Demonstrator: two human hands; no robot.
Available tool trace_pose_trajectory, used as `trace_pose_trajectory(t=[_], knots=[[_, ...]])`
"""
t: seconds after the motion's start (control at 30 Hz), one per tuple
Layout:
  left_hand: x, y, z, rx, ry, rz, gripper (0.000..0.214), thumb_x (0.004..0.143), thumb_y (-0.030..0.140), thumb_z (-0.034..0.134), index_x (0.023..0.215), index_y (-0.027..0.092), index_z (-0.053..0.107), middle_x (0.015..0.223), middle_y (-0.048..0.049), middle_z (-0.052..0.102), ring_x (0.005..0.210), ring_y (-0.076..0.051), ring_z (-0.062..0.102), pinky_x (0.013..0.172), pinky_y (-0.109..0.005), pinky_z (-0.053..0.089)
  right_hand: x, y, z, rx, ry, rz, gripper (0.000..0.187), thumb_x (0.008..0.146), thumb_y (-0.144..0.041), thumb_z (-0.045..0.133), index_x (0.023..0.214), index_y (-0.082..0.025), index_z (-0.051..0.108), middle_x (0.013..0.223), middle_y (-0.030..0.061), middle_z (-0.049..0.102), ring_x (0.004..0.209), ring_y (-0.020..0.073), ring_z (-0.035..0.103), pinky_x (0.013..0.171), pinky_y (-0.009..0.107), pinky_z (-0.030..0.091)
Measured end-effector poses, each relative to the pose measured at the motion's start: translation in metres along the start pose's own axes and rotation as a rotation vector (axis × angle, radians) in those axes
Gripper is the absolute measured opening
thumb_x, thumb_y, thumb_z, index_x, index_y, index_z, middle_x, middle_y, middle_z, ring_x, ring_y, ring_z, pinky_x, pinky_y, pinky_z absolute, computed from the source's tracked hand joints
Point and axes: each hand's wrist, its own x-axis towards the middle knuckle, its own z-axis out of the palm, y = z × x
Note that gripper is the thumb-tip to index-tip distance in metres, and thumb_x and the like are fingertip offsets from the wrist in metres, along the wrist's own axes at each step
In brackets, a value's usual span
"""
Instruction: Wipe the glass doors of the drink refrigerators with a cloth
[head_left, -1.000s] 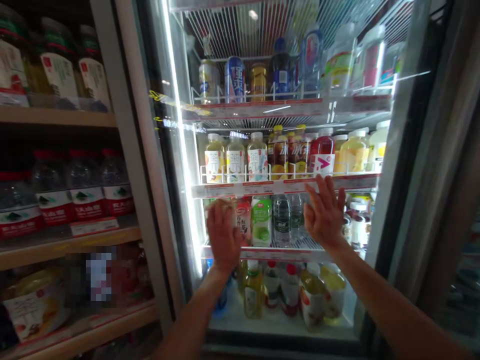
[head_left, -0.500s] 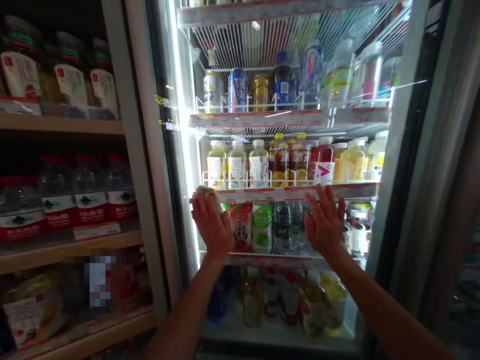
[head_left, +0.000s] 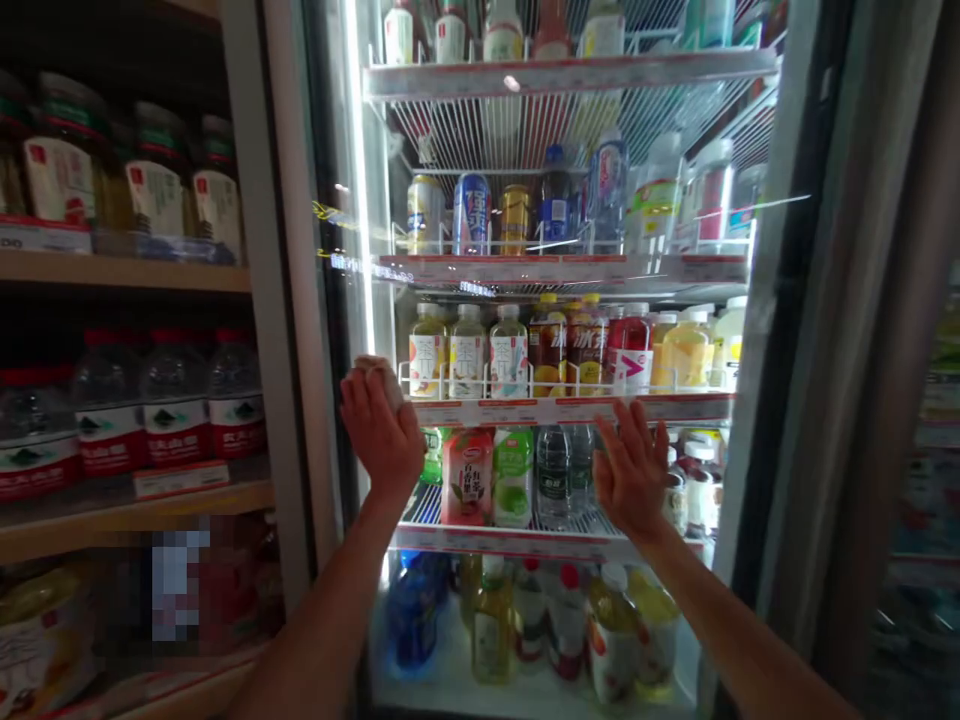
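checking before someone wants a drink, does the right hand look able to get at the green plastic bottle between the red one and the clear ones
Probably not: a transparent glass door, marked by light reflections, seems to stand shut between the right hand and the green plastic bottle.

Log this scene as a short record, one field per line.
Left hand: over a pale cloth, near the left edge of the drinks cooler's glass door
Right hand: fingers spread, palm toward the glass; contact unclear
Between the hands, behind glass: passion-fruit tea bottle, green-and-white bottle
Upper shelf: blue can, gold can
Left shelving: red-capped water bottles
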Motion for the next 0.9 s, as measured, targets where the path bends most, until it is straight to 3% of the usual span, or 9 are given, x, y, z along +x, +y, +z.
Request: trace_pose_trajectory(t=[0.07, 0.23, 0.3, 0.43, 0.53, 0.6, 0.77, 0.83, 0.9], knots=[[0.006, 0.030, 0.010, -0.064, 0.016, 0.058, 0.060, 0.091, 0.031, 0.036, 0.145, 0.014, 0.017, 0.152, -0.0146, 0.019, 0.142, -0.028, 0.009, 0.114, -0.053, 0.016, 0.000, 0.000, 0.001, -0.002, 0.003, -0.002, 0.064, 0.087, -0.018, 0.045, 0.146, -0.029, 0.021, 0.151, 0.0048, 0.029, 0.138, 0.0247, 0.028, 0.112, 0.050, 0.019], [0.010, 0.104, 0.034, -0.233, -0.151, 0.591, 0.062, 0.090, 0.024, 0.039, 0.146, 0.017, 0.014, 0.148, -0.0091, 0.032, 0.141, -0.020, 0.016, 0.114, -0.040, 0.024, 0.000, 0.001, 0.001, 0.004, 0.007, -0.013, 0.063, 0.087, -0.017, 0.045, 0.145, -0.029, 0.023, 0.150, 0.0058, 0.031, 0.138, 0.0249, 0.029, 0.112, 0.050, 0.019], [0.021, 0.092, 0.032, -0.188, -0.118, 0.591, 0.060, 0.090, 0.023, 0.037, 0.146, 0.016, 0.016, 0.147, -0.0101, 0.034, 0.141, -0.020, 0.017, 0.114, -0.040, 0.025, -0.002, 0.002, 0.000, 0.012, 0.000, -0.020, 0.064, 0.086, -0.016, 0.046, 0.145, -0.029, 0.023, 0.150, 0.0061, 0.031, 0.138, 0.0248, 0.029, 0.112, 0.050, 0.020], [0.061, 0.024, 0.016, -0.043, 0.009, 0.167, 0.060, 0.091, 0.034, 0.037, 0.144, 0.013, 0.020, 0.150, -0.0161, 0.024, 0.141, -0.028, 0.014, 0.114, -0.050, 0.019, -0.001, 0.004, -0.006, 0.041, -0.034, -0.027, 0.065, 0.086, -0.015, 0.044, 0.146, -0.028, 0.021, 0.150, 0.0066, 0.030, 0.138, 0.0242, 0.027, 0.112, 0.050, 0.020], [0.080, 0.012, 0.013, -0.011, 0.054, -0.010, 0.070, 0.089, 0.044, 0.040, 0.144, 0.007, 0.019, 0.151, -0.0215, 0.018, 0.141, -0.034, 0.011, 0.113, -0.056, 0.015, 0.017, 0.013, -0.009, 0.051, 0.000, -0.023, 0.063, 0.087, -0.016, 0.042, 0.145, -0.029, 0.022, 0.151, 0.0062, 0.028, 0.138, 0.0241, 0.028, 0.113, 0.052, 0.018], [0.076, 0.038, 0.018, -0.045, 0.008, 0.144, 0.070, 0.089, 0.044, 0.040, 0.144, 0.008, 0.017, 0.151, -0.0199, 0.018, 0.141, -0.032, 0.009, 0.114, -0.052, 0.016, 0.038, 0.022, -0.008, 0.034, 0.052, 0.007, 0.060, 0.088, -0.018, 0.042, 0.144, -0.029, 0.025, 0.151, 0.0061, 0.029, 0.138, 0.0244, 0.028, 0.112, 0.052, 0.018], [0.041, 0.116, 0.036, -0.106, -0.224, 0.880, 0.056, 0.090, 0.036, 0.038, 0.141, 0.015, 0.028, 0.147, -0.0075, 0.035, 0.141, -0.023, 0.017, 0.115, -0.040, 0.020, 0.077, 0.043, -0.001, -0.048, 0.134, 0.071, 0.052, 0.089, -0.023, 0.044, 0.140, -0.027, 0.035, 0.148, 0.0069, 0.036, 0.137, 0.0251, 0.031, 0.111, 0.050, 0.020], [0.043, 0.112, 0.036, -0.095, -0.210, 0.882, 0.054, 0.090, 0.031, 0.037, 0.141, 0.017, 0.028, 0.145, -0.0056, 0.038, 0.140, -0.020, 0.019, 0.114, -0.039, 0.021, 0.079, 0.045, 0.000, -0.060, 0.119, 0.056, 0.052, 0.088, -0.022, 0.044, 0.140, -0.027, 0.036, 0.147, 0.0071, 0.037, 0.137, 0.0249, 0.031, 0.111, 0.050, 0.020], [0.058, 0.084, 0.032, -0.079, -0.143, 0.679, 0.055, 0.091, 0.028, 0.036, 0.144, 0.019, 0.023, 0.146, -0.0073, 0.038, 0.140, -0.020, 0.021, 0.114, -0.040, 0.022, 0.076, 0.045, -0.001, -0.062, 0.109, 0.044, 0.052, 0.089, -0.022, 0.043, 0.140, -0.027, 0.035, 0.146, 0.0072, 0.038, 0.137, 0.0243, 0.030, 0.111, 0.050, 0.021]])
